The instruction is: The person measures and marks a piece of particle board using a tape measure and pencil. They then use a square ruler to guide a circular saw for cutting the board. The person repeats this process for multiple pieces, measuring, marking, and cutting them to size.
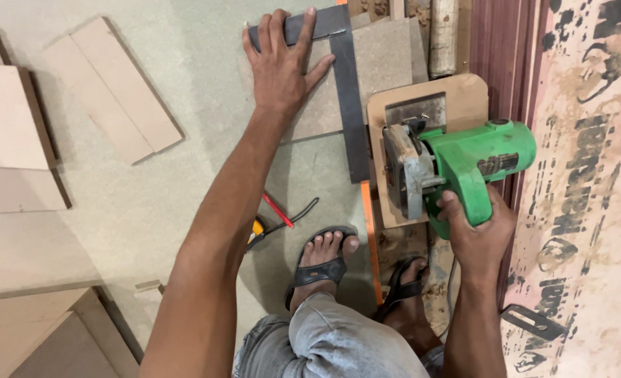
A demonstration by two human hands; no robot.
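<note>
Green circular saw (464, 168) gripped by right hand (475, 231); left hand (282, 63) spread flat, pressing metal square (349, 105) on board (384, 59)

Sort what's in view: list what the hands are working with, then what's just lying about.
In use:
- left hand pressing the steel square flat
- right hand gripping the green circular saw
- board being cut

Lying about:
- red pencil
- yellow tape measure
- offcut strips
- stacked boards
</note>
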